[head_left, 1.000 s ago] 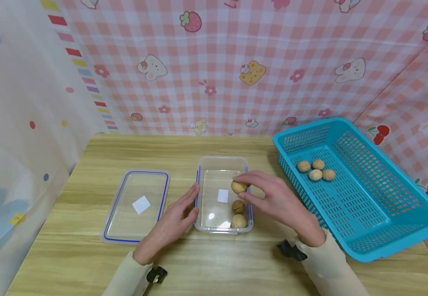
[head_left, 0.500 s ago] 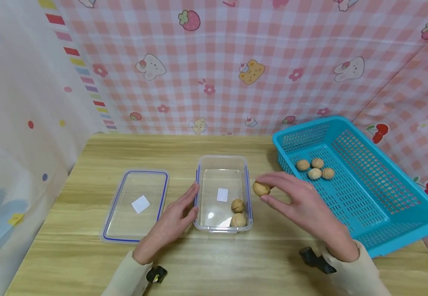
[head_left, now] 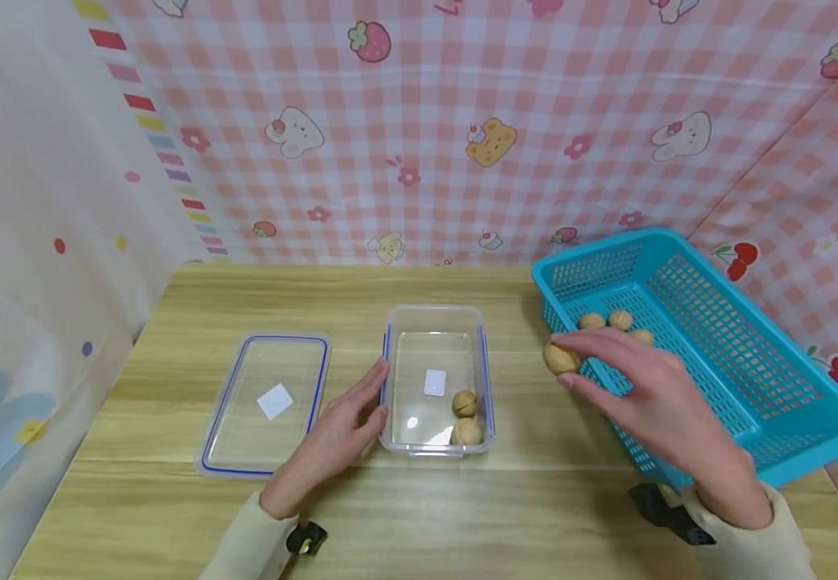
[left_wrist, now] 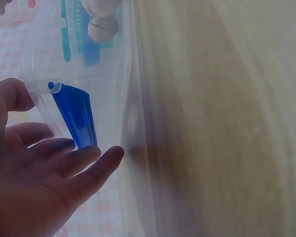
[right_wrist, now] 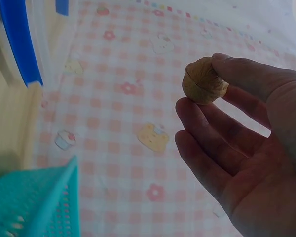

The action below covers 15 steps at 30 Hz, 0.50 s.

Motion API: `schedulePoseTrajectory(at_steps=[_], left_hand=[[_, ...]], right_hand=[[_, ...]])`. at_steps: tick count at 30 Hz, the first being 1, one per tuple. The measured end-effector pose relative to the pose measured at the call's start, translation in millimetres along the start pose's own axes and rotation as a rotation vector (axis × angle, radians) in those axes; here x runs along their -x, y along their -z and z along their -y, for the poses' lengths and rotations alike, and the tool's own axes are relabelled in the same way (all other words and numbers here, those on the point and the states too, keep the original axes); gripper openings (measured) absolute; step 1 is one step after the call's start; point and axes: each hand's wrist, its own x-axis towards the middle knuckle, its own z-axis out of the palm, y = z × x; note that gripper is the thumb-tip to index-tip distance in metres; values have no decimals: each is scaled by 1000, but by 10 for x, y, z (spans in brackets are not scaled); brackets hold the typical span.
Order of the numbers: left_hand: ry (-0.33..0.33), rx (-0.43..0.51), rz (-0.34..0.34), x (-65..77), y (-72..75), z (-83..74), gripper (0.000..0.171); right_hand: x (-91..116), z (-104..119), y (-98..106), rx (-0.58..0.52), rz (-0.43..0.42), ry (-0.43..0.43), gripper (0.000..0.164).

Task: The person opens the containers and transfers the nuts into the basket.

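A walnut point(head_left: 561, 359) is pinched between the thumb and fingers of my right hand point(head_left: 651, 395), held up at the left rim of the blue basket. The right wrist view shows its wrinkled brown shell point(right_wrist: 203, 81) at the fingertips. My left hand point(head_left: 335, 427) rests with fairly straight fingers against the left side of a clear plastic box point(head_left: 433, 322). In the left wrist view those fingers lie by the box's blue side clip point(left_wrist: 78, 116). Two walnuts point(head_left: 466, 419) lie in the box's near right corner.
The blue mesh basket point(head_left: 745, 322) stands at the right with several walnuts point(head_left: 620, 320) inside, partly hidden behind my right hand. A clear lid with a blue seal point(head_left: 274, 370) lies flat left of the box. A checked cloth point(head_left: 404, 121) hangs behind the wooden table point(head_left: 419, 524).
My right hand has carried the walnut from inside the box out to the right, up to the basket's rim. The left hand has stayed at the box.
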Motion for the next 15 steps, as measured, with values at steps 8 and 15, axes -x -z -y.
schedulePoseTrajectory(at_steps=[8, 15], left_hand=[[23, 10, 9, 4, 9, -4, 61], [19, -1, 10, 1, 10, -3, 61]], right_hand=[[29, -71, 250, 9, -38, 5, 55], [40, -204, 402, 50, -66, 3, 45]])
